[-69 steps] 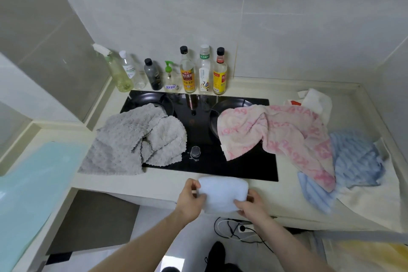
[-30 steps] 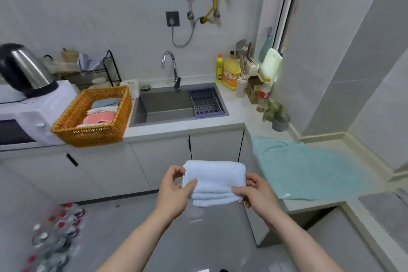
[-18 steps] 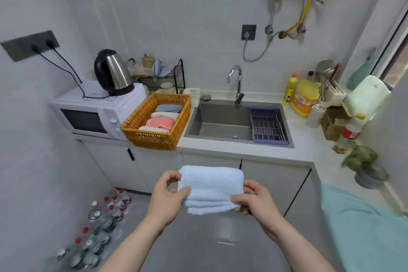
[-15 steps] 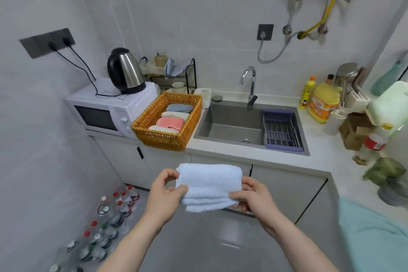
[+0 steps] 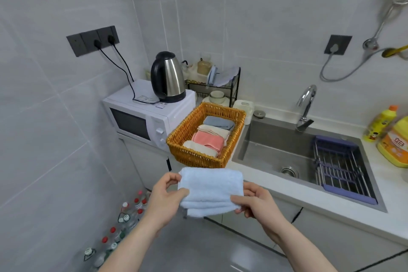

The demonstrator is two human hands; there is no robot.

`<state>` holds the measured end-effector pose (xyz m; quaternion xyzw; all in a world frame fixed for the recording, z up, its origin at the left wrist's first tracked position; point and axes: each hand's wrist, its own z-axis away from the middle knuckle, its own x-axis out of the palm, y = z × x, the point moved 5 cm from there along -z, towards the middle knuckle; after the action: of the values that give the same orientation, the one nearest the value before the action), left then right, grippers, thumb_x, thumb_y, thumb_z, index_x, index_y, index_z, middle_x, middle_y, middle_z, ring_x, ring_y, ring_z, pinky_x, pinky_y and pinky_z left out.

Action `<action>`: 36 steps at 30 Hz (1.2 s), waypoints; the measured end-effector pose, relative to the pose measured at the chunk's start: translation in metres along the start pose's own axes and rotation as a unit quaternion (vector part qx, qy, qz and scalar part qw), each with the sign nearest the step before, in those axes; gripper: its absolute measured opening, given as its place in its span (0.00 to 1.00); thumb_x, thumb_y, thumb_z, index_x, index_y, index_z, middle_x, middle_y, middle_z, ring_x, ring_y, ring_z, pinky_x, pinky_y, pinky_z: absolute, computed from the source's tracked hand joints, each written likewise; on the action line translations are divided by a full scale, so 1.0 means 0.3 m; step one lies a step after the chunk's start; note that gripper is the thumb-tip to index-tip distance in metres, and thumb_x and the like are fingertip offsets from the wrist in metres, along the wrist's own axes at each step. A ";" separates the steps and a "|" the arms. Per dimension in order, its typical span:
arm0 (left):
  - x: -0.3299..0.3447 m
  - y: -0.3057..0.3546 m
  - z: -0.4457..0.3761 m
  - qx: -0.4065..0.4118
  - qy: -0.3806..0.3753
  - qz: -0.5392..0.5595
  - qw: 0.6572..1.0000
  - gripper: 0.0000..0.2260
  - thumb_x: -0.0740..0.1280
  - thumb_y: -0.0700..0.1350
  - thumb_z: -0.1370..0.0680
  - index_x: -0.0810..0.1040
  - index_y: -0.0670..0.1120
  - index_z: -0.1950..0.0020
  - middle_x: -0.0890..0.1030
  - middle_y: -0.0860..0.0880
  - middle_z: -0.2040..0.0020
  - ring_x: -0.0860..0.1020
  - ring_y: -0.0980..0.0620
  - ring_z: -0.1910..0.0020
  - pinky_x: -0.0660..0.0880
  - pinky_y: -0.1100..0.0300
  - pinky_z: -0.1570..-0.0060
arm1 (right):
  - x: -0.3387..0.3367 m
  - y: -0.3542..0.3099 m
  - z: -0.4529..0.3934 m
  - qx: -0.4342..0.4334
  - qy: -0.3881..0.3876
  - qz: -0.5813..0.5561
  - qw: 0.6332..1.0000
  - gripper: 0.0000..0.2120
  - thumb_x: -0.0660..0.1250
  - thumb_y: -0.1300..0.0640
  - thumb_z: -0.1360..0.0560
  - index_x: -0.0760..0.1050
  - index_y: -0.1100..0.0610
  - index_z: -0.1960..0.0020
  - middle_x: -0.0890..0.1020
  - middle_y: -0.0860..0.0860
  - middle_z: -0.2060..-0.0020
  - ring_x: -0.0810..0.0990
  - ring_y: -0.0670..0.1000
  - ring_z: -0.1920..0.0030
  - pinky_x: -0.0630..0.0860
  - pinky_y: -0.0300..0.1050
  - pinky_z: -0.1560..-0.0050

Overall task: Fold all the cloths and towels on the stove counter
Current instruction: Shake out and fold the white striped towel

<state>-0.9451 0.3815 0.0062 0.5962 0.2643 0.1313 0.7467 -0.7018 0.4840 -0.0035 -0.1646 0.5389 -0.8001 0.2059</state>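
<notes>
A folded light-blue towel (image 5: 210, 191) hangs in the air in front of me, held by both hands. My left hand (image 5: 165, 199) pinches its left edge, thumb on top. My right hand (image 5: 256, 202) pinches its right edge the same way. Just beyond the towel stands a wicker basket (image 5: 194, 157) on the counter, holding several folded cloths: blue, cream and pink ones in a row. The stove counter is out of view.
A white microwave (image 5: 141, 121) with a steel kettle (image 5: 167, 77) on top stands left of the basket. A sink (image 5: 276, 146) with a purple drain rack (image 5: 337, 161) lies to the right. Several water bottles (image 5: 125, 221) stand on the floor at the lower left.
I have turned from the stove counter to the sink side. The basket and microwave have come nearer and more central. Both hands keep the same hold on the folded towel.
</notes>
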 end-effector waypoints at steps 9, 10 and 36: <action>-0.036 0.020 -0.394 0.007 -0.077 -0.001 0.997 0.11 0.73 0.43 0.31 0.79 0.49 0.50 0.82 0.52 0.48 0.78 0.56 0.42 0.72 0.60 0.48 | 0.078 -0.065 -0.260 0.008 0.063 -0.011 0.998 0.15 0.76 0.62 0.27 0.81 0.57 0.41 0.88 0.55 0.55 0.82 0.51 0.63 0.69 0.43 0.63; -0.028 0.026 -0.429 0.012 -0.081 0.000 0.997 0.13 0.72 0.44 0.33 0.79 0.48 0.49 0.81 0.51 0.48 0.78 0.55 0.43 0.72 0.60 0.48 | 0.070 -0.066 -0.284 0.009 0.072 -0.018 0.997 0.15 0.76 0.62 0.27 0.81 0.57 0.41 0.88 0.55 0.56 0.82 0.51 0.63 0.69 0.43 0.64; 0.363 0.100 -1.421 -0.051 -0.036 -0.108 0.992 0.17 0.67 0.38 0.25 0.73 0.49 0.38 0.78 0.51 0.42 0.78 0.51 0.42 0.76 0.56 0.47 | -0.212 -0.298 -1.363 0.049 0.090 0.126 0.987 0.24 0.72 0.58 0.25 0.69 0.55 0.32 0.82 0.55 0.51 0.87 0.53 0.59 0.86 0.52 0.55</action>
<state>-1.0866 0.7947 -0.0546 0.5296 0.2933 0.0418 0.7949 -0.8590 0.8711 -0.0724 -0.0121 0.5319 -0.8046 0.2639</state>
